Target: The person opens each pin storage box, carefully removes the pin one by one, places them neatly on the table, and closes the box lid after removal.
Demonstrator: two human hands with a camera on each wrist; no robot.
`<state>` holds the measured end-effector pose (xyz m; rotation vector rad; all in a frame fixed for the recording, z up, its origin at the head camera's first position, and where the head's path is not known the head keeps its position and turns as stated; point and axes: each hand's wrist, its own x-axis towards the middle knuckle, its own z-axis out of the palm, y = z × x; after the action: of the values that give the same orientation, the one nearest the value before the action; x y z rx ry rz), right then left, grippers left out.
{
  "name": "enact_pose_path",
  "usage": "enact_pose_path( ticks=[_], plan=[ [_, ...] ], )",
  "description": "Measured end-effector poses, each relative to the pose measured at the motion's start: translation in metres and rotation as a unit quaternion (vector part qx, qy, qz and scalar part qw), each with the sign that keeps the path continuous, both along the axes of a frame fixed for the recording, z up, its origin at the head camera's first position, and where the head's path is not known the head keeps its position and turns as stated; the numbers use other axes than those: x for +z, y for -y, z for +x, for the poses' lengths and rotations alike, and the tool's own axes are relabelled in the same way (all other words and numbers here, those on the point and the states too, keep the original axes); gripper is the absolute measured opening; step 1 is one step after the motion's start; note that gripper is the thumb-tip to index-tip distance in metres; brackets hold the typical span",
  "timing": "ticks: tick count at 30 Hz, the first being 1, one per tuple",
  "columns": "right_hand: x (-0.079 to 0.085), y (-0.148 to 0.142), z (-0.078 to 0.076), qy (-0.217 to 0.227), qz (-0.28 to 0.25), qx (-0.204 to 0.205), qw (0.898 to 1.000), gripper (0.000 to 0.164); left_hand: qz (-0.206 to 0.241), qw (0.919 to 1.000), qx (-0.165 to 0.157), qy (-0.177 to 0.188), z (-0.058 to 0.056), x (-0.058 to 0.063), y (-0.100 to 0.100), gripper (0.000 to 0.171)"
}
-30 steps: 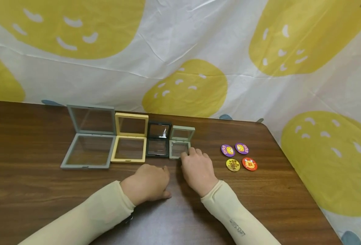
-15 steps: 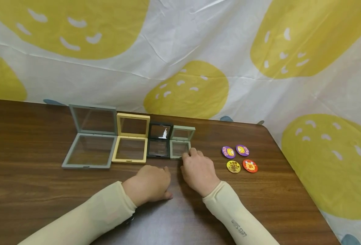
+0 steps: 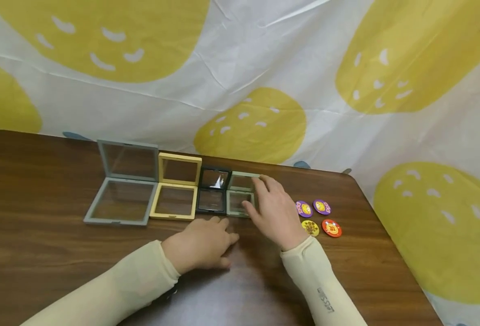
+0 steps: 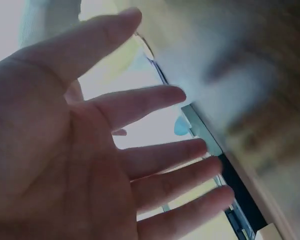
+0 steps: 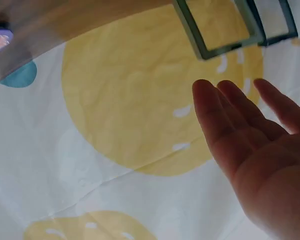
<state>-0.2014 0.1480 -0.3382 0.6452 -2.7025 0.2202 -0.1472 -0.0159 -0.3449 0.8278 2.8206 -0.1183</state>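
My right hand (image 3: 278,213) has its fingers extended over the right side of the small light green display frame (image 3: 240,213), which stands unfolded with its lid up. In the right wrist view the fingertips are apart from that frame's lid (image 5: 220,51). My left hand (image 3: 203,246) hovers in front of the row, its fingers spread and holding nothing, palm visible in the left wrist view. Left of the green frame stand a black frame (image 3: 211,212), a yellow frame (image 3: 173,217) and a large grey-blue frame (image 3: 116,222), all unfolded with clear panels.
To the right on the wooden table (image 3: 370,253) lie several round badges: two purple ones, the left purple badge (image 3: 304,208) partly behind my right hand, a yellow badge (image 3: 310,228) and a red badge (image 3: 331,228). A lemon-patterned cloth (image 3: 325,136) hangs behind the table.
My right hand has lifted from the green frame's front right corner, moved up and right, and its fingers have extended. My left hand's fingers have spread. The frames stand as before.
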Motion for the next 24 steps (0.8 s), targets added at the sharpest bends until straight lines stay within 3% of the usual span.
enact_pose_path(
  ticks=[4, 8, 11, 15, 20, 24],
  plan=[
    [0.01, 0.0, -0.009, 0.067, 0.003, -0.016, 0.998, 0.06, -0.012, 0.9995, 0.005, 0.03, 0.001, -0.005, -0.002, 0.066],
    [0.025, -0.001, -0.021, 0.158, 0.017, -0.047, 0.986, 0.067, -0.03, 0.9985, 0.013, 0.043, 0.004, -0.007, -0.007, 0.072],
    [0.035, 0.0, -0.03, 0.197, 0.005, -0.055, 0.979, 0.068, -0.032, 0.998, 0.021, 0.05, 0.007, -0.009, -0.011, 0.079],
    [0.04, 0.008, -0.036, 0.2, -0.01, -0.047, 0.979, 0.06, -0.015, 0.9978, 0.03, 0.057, 0.009, -0.012, -0.015, 0.087],
    [0.034, 0.015, -0.038, 0.15, 0.007, -0.034, 0.988, 0.044, -0.008, 0.9982, 0.033, 0.048, 0.01, -0.01, -0.014, 0.088],
    [0.026, 0.016, -0.041, 0.117, -0.008, -0.041, 0.992, 0.035, -0.007, 0.9985, 0.03, 0.046, 0.011, -0.008, -0.013, 0.087]
  ],
)
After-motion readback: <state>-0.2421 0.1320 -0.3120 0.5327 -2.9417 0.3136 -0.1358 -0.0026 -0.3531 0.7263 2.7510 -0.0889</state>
